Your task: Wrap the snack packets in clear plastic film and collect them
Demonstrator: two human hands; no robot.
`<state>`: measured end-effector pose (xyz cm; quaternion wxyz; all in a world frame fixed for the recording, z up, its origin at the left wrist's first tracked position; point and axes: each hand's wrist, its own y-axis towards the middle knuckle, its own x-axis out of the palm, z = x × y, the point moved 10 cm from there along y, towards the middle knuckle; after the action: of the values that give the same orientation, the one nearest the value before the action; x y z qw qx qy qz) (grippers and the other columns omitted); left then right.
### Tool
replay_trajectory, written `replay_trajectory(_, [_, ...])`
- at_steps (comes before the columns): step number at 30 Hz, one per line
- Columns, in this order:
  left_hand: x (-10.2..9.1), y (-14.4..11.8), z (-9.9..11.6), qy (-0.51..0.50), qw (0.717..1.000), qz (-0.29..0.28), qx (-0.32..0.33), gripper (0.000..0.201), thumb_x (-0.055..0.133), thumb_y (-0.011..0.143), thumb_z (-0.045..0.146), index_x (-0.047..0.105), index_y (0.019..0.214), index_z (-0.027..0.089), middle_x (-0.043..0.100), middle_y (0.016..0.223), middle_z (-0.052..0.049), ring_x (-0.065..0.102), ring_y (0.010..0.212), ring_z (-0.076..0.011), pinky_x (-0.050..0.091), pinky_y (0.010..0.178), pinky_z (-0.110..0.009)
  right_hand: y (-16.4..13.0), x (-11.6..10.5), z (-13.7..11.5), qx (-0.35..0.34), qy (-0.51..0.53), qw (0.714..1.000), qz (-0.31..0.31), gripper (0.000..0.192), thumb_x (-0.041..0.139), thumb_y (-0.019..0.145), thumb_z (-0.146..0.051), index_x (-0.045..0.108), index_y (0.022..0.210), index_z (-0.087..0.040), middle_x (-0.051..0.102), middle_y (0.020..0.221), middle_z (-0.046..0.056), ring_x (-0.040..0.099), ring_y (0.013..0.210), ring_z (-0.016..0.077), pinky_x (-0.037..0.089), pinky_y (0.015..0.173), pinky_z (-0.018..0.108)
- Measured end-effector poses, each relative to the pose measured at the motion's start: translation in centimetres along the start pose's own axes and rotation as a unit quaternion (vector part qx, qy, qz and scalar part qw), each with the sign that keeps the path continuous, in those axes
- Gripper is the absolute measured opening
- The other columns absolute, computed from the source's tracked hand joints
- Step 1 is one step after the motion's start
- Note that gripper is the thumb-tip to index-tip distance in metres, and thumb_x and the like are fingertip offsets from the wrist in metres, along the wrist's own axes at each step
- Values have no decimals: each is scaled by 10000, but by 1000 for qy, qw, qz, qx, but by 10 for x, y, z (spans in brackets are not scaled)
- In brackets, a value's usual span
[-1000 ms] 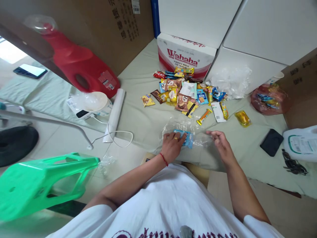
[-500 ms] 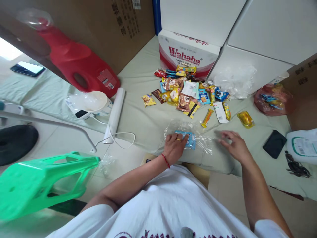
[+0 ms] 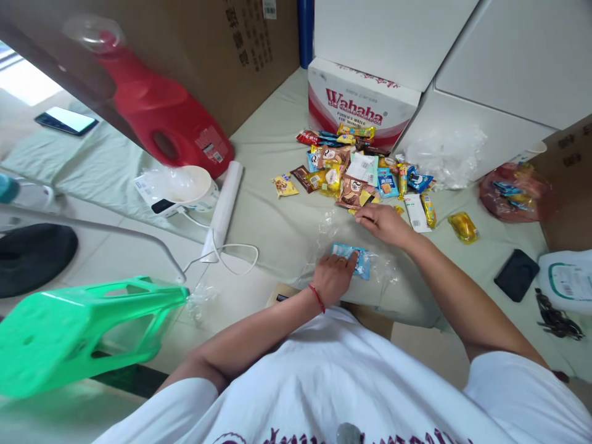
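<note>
1 blue packet (image 3: 357, 259) lies in 1 clear bag (image 3: 345, 243) on the sheet (image 3: 272, 216); the left hand (image 3: 333, 277) presses flat on its near end, fingers spread, gripping nothing; the right hand (image 3: 382, 221) reaches to the snack pile's (image 3: 356, 169) near edge, fingers loosely curled, and I cannot tell if it grips a packet. Around: 1 Wahaha box (image 3: 358, 102) behind the pile, 1 red jug (image 3: 161, 114), 1 green stool (image 3: 83, 333), 1 black wallet (image 3: 515, 274).

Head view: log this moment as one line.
left hand: flat on small blue snack packet | right hand: at heaped snack packets | surface: pale green cloth
</note>
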<state>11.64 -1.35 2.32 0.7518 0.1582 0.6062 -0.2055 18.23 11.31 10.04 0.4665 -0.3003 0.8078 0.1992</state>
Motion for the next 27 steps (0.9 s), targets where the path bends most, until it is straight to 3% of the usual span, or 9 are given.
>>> replay_trajectory(3, [-1,1,1,-14,1000,8,5,434,467,993,118,610,1403,139,748,901,-125,714,891,-259,477,723,-368,-33,16,-37,-18,-16,1000,-11,352,418,1060,-326,744,1104,-199,675,946,88,618,837,199,467,745,294])
replay_trajectory(6, [6,2,-6,-37,999,5,-7,295,473,979,125,754,1069,126,743,837,-140,718,823,-250,498,705,-355,-68,55,-64,-50,-40,997,-38,377,390,1073,-290,719,1240,-213,657,957,97,610,810,205,478,709,297])
replay_trajectory(13, [11,1,-34,-169,984,43,32,255,497,951,180,717,825,152,708,761,-91,657,728,-198,484,697,-300,-97,93,-59,-61,24,997,37,562,325,1074,-203,335,1629,-287,643,1222,126,626,1136,237,549,934,382])
replay_trajectory(15, [10,-2,-45,-290,955,29,49,272,502,946,223,685,754,165,661,681,-36,600,650,-156,438,645,-261,-95,96,-56,-53,25,998,22,577,330,1077,-209,281,1648,-279,641,1224,124,625,1100,233,549,916,382])
replay_trajectory(18, [11,-5,-72,-482,876,12,4,285,552,894,325,674,693,165,564,552,19,494,535,-115,367,560,-234,-91,107,-55,-29,-45,997,-54,545,372,1061,-184,400,1600,-256,632,1050,100,600,888,219,514,770,326])
replay_trajectory(21, [6,-13,-128,-551,806,136,-169,329,499,897,385,681,730,170,480,498,26,440,496,-128,372,535,-261,-87,117,-54,5,-121,986,-114,519,449,1023,-130,538,1511,-285,595,989,81,546,822,201,427,702,281])
replay_trajectory(23, [-6,-25,-157,-503,785,242,-270,380,404,960,405,682,826,183,542,596,-6,519,600,-163,447,621,-290,-84,119,-56,16,-138,982,-125,520,477,1008,-105,577,1476,-307,587,1002,80,530,832,197,391,697,274])
replay_trajectory(25, [-20,-27,-164,-402,817,267,-315,369,421,985,454,682,940,198,668,854,-73,619,881,-219,507,818,-346,-81,120,-58,19,-138,982,-125,520,480,1002,-92,595,1461,-309,579,1011,83,518,834,197,376,698,278])
replay_trajectory(27, [-29,-21,-153,-291,878,211,-316,330,594,915,517,693,993,212,682,1174,-133,561,1215,-300,477,1001,-435,-81,117,-58,15,-118,986,-117,508,478,999,-93,613,1447,-292,565,1006,82,508,823,192,384,712,282])
